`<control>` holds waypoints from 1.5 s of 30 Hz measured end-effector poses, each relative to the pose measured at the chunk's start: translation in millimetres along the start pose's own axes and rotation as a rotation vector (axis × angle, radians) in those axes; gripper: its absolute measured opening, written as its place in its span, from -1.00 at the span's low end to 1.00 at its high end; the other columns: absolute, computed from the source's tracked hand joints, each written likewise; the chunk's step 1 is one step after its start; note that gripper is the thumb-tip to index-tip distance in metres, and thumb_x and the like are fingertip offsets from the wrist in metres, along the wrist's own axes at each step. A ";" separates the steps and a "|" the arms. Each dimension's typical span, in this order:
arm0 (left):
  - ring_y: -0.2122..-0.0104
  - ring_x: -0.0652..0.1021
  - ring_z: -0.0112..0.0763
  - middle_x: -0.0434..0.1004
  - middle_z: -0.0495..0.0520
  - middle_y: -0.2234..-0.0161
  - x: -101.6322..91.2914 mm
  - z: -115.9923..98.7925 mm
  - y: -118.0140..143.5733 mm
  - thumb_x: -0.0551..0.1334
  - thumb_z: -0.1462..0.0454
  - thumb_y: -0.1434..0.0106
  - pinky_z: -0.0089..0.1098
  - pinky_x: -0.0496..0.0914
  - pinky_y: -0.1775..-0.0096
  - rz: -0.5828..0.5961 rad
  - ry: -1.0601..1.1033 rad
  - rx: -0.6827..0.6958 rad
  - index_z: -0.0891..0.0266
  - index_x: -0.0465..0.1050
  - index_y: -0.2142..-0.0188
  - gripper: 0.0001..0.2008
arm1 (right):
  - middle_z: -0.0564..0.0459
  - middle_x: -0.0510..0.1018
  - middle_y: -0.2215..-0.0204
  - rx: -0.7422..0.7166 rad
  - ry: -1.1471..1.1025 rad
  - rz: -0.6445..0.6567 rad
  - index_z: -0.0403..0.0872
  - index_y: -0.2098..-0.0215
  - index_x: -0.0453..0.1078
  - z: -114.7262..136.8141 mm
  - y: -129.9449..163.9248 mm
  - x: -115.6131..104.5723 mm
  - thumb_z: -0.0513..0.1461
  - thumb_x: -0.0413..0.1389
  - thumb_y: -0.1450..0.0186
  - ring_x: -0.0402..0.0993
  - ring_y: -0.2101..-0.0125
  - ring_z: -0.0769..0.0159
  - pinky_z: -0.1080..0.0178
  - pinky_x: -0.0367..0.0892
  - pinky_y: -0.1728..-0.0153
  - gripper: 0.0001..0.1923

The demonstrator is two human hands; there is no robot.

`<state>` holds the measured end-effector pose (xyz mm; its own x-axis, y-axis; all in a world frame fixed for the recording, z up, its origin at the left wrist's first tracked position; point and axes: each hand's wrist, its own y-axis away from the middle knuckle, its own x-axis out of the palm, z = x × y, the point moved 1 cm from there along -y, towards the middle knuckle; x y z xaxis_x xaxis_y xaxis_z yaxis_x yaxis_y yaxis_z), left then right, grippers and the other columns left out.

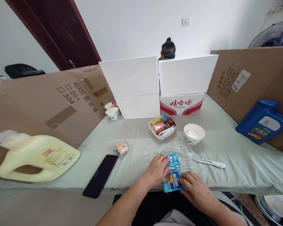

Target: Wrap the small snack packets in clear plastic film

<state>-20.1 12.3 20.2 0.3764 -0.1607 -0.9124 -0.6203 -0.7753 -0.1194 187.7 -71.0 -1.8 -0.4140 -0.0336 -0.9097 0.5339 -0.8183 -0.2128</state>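
Note:
Near the front edge of the table, two blue snack packets lie one above the other on a crumpled clear plastic wrapper (pixel 186 157). My left hand (pixel 157 169) has its curled fingers on the left side of the upper snack packet (pixel 174 160); its thumb reaches down to where the two meet. At the right edge of the lower snack packet (pixel 171 181), my right hand (pixel 196 190) pinches it, thumb low and fingers on top. The lower packet overhangs the table edge slightly. Whether the two packets are joined, I cannot tell.
Beyond the wrapper stand a bowl of snacks (pixel 162 127) and a paper bowl (pixel 194 134). A white utility knife (pixel 209 162) lies right; a phone (pixel 100 176) and wrapped snack (pixel 121 148) lie left. Jugs, cardboard (pixel 85 103) and white boxes (pixel 136 78) surround them. A person sits behind.

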 end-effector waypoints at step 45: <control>0.34 0.57 -0.27 0.54 0.10 0.30 -11.5 48.3 10.6 0.28 -0.14 -0.09 -0.32 0.45 0.28 -0.480 1.226 -0.564 0.28 0.35 0.12 -0.42 | -0.02 0.52 0.10 -0.024 0.120 -0.335 0.03 0.22 0.32 -14.7 6.6 23.1 -0.20 0.16 -0.24 0.47 0.10 0.18 0.14 0.44 0.12 -0.86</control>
<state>-64.2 35.4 10.5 0.9934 -0.0092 0.1142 -0.0230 -0.9925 0.1198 192.5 -68.8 -29.4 -0.4805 0.3030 -0.8230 0.4013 -0.7585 -0.5136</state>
